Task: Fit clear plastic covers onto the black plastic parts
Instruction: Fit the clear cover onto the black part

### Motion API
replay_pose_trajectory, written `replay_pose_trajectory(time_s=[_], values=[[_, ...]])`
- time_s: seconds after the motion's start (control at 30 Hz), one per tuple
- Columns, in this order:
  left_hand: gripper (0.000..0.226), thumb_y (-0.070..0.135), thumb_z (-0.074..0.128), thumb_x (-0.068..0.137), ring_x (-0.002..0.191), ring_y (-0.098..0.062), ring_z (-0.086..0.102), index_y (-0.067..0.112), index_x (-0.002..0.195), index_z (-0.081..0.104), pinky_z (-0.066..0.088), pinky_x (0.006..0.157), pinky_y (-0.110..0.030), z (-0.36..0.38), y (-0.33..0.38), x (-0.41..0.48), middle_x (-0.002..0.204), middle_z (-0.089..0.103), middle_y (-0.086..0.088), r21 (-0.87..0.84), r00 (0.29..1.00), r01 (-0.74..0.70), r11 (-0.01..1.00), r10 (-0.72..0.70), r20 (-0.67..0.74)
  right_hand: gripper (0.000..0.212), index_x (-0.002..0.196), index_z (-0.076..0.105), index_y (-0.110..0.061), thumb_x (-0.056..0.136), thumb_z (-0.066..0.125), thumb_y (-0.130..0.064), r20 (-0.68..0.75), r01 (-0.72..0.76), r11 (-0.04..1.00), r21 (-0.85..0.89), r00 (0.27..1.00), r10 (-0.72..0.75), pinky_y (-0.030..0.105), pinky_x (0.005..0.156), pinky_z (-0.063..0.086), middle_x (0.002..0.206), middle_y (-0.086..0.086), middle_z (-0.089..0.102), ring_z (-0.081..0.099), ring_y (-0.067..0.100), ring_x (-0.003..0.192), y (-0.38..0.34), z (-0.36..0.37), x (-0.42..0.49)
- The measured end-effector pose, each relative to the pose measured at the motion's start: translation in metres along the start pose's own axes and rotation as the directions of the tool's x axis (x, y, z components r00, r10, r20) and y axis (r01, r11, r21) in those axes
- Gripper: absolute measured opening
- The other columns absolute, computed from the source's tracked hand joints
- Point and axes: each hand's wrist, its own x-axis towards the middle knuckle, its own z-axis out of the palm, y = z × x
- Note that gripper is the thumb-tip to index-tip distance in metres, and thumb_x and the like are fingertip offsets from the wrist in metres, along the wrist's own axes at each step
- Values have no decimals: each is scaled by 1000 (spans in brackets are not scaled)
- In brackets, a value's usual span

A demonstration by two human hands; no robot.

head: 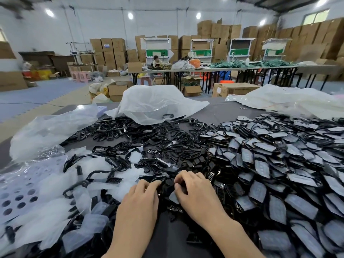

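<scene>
My left hand (143, 194) and my right hand (193, 189) meet at the near middle of the table, fingers curled around a black plastic part (167, 185) held between them. A clear cover (174, 198) shows under my right thumb, against the part. Loose black frames (141, 138) lie heaped ahead of my hands. Clear covers (96, 175) are scattered on the left. A large pile of black parts with covers fitted (275, 164) fills the right side.
The grey table (219, 112) carries white plastic bags (156, 103), (275, 97) at the far side and a crumpled clear bag (48, 131) on the left. A perforated lilac sheet (20, 190) lies at the near left. Cardboard boxes, work tables and a seated person (157, 61) stand beyond.
</scene>
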Motion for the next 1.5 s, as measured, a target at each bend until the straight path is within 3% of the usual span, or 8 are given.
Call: replay_pose_trajectory(time_s=[0.3, 0.47, 0.67, 0.9, 1.07, 1.2, 1.3, 1.5], values=[[31, 32, 84, 72, 69, -25, 58, 22, 100, 74, 49, 58, -39, 3, 1, 2, 78, 58, 2, 164, 997, -50, 985, 39, 74, 25, 124, 53, -35, 101, 46, -31, -195, 35, 997, -63, 980, -46, 29, 99, 38, 101, -16, 59, 53, 8, 96, -4, 0, 10], [17, 31, 80, 76, 73, -23, 59, 22, 86, 69, 50, 61, -39, 0, 2, 1, 81, 58, 4, 117, 996, -21, 993, 11, 88, 48, 148, 39, -31, 101, 43, -42, -6, -16, 991, -132, 1000, 15, 33, 109, 31, 141, -8, 46, 42, 16, 128, 0, 11, 39], [6, 36, 56, 91, 81, -10, 54, 33, 93, 51, 42, 80, -30, -11, 9, 3, 82, 60, 16, -176, 980, 200, 964, -194, 49, 57, 153, 31, -37, 99, 46, -51, 151, 97, 978, -183, 986, -69, 39, 117, 26, 152, -3, 40, 36, 23, 139, -13, 21, 71], [10, 30, 57, 95, 75, -2, 65, 40, 92, 57, 49, 66, -22, -24, 5, 9, 82, 70, 19, -676, 893, 371, 636, -445, 72, 32, 127, 55, -29, 103, 40, -43, 158, 202, 917, -345, 975, -156, 38, 109, 31, 130, -2, 57, 49, 22, 123, -23, 26, 65], [28, 21, 57, 98, 57, -7, 59, 46, 91, 68, 49, 56, -13, -35, 5, 12, 74, 66, 3, -865, 880, 330, 378, -454, 137, 21, 118, 60, -38, 102, 47, -36, -63, 116, 993, 8, 991, -115, 31, 90, 46, 103, -13, 69, 60, 11, 97, -23, -2, 41], [19, 29, 57, 93, 59, -11, 59, 33, 96, 75, 53, 57, -21, -39, 10, 13, 82, 69, 1, -932, 862, 324, 165, -458, 219, 20, 105, 66, -51, 98, 59, -33, -41, -16, 883, 469, 998, 40, 15, 67, 51, 84, -22, 70, 65, 2, 75, -17, -25, 7], [20, 24, 57, 95, 62, -12, 61, 30, 98, 76, 54, 61, -20, -37, 13, 10, 79, 70, 0, -928, 867, 340, 155, -433, 245, 30, 98, 71, -51, 97, 62, -23, -27, -49, 827, 561, 997, 77, 11, 70, 49, 89, -20, 72, 68, 2, 80, -12, -31, -15], [20, 6, 60, 95, 66, -12, 63, 21, 99, 73, 53, 66, -16, -37, 17, 6, 69, 67, -7, -905, 876, 364, 219, -411, 253, 41, 96, 73, -47, 94, 53, -11, 38, -188, 745, 640, 976, 214, 46, 72, 55, 88, -14, 76, 68, 34, 76, -7, -22, -26]])
